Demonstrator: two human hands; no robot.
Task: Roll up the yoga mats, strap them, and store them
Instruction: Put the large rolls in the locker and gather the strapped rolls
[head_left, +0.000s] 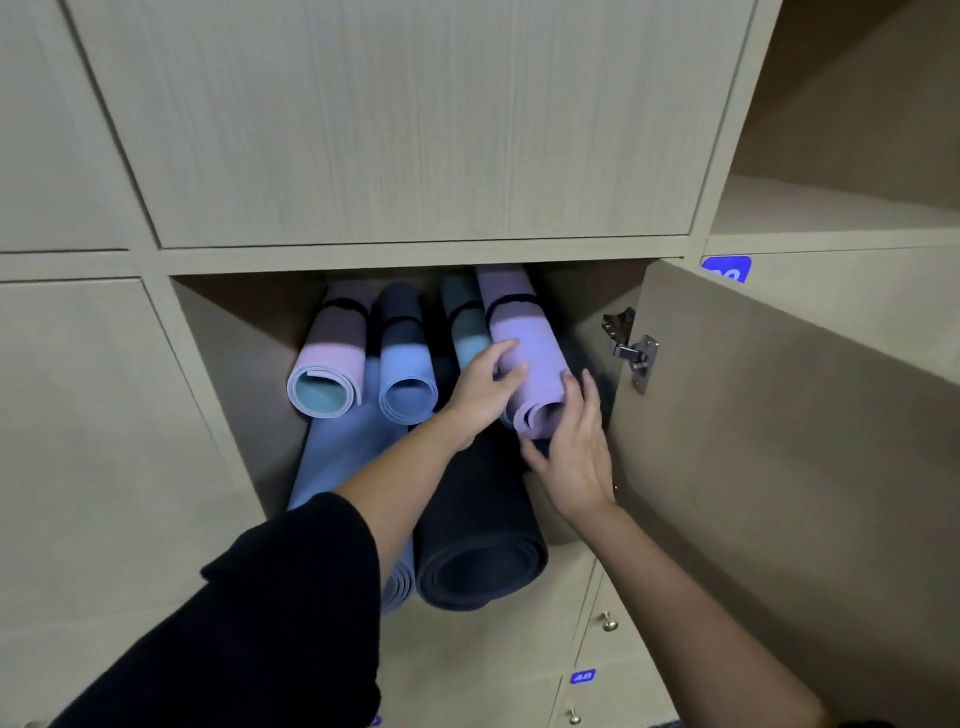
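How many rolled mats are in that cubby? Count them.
6: top row, left to right, pink mat, blue mat, teal mat, purple mat; underneath, light-blue mat, black mat. More may be hidden.

We see only a strip of the teal mat (470, 332) between the left hand (483, 389) and the lilac mat (524, 338), whose rolled end the right hand (576, 447) partly covers. Their far ends sink into shadow. The door (779, 415) cuts off a blue label (726, 268), its number unreadable; the black sleeve (291, 597) hides most of the near end of the long pale blue mat (343, 457)
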